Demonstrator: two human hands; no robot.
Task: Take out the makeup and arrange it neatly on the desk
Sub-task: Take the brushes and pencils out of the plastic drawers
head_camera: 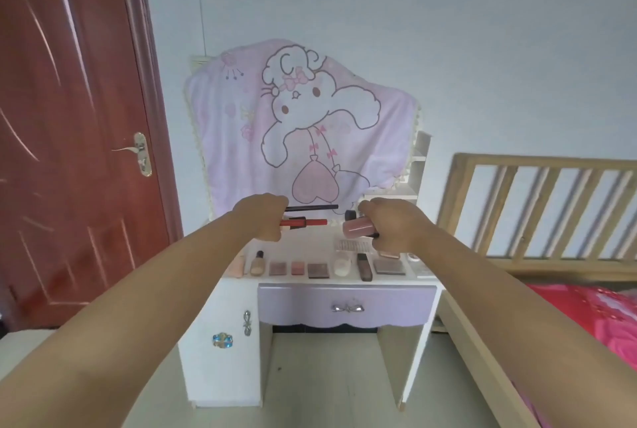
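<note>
Two bare forearms reached forward from the bottom corners toward the white desk (pixel 238 281), whose lilac drawer (pixel 346 305) stood closed below the top. Along the desk's front edge lay a row of makeup: a foundation bottle (pixel 257 264) at the left, then three small eyeshadow palettes (pixel 297 269), a white jar (pixel 342 267), a dark tube (pixel 364 267) and a grey compact (pixel 389 267), set side by side and not touching the hands. Above that row, the left hand (pixel 263 217) had its grip curled round two slim sticks, a red pencil (pixel 312 221) and a black pencil (pixel 315 207), both pointing right toward the other hand. The right hand (pixel 396 226) had its fingers closed round a pink bottle (pixel 358 228), lying sideways just left of the knuckles; a dark-capped item (pixel 350 215) seemed held above it, though blur made that unsure. Both hands hovered over the back of the desk, near each other but apart. Behind them hung a pink cartoon cloth (pixel 300 117), with a red door (pixel 69 117) to the left and a wooden bed frame (pixel 537 207) to the right.
</note>
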